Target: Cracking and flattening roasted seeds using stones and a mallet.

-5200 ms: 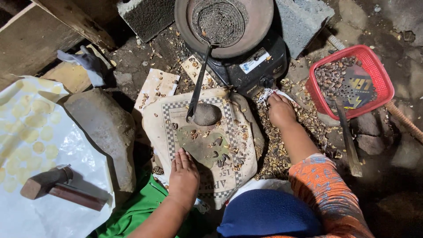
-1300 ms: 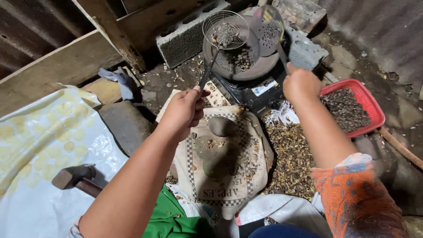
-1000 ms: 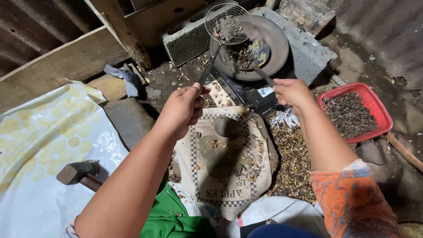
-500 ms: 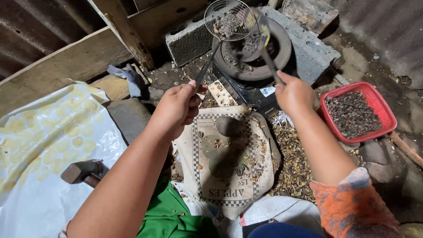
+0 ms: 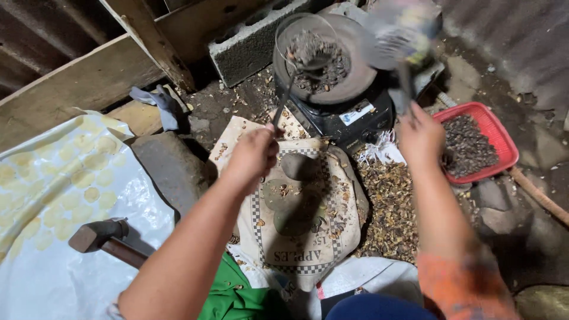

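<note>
Wire strainer (image 5: 308, 50) of dark nuts sits over the pan (image 5: 349, 71), upper centre; its handle slopes down-left into my left hand (image 5: 253, 155), fingers clenched around it. Right hand (image 5: 421, 137) grips a blurred utensil (image 5: 394, 44) beside it.

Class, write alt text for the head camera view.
Left hand lifts a wire skimmer of nuts over a pan on a stove; right hand holds a blurred utensil. A red basket sits right.
</note>
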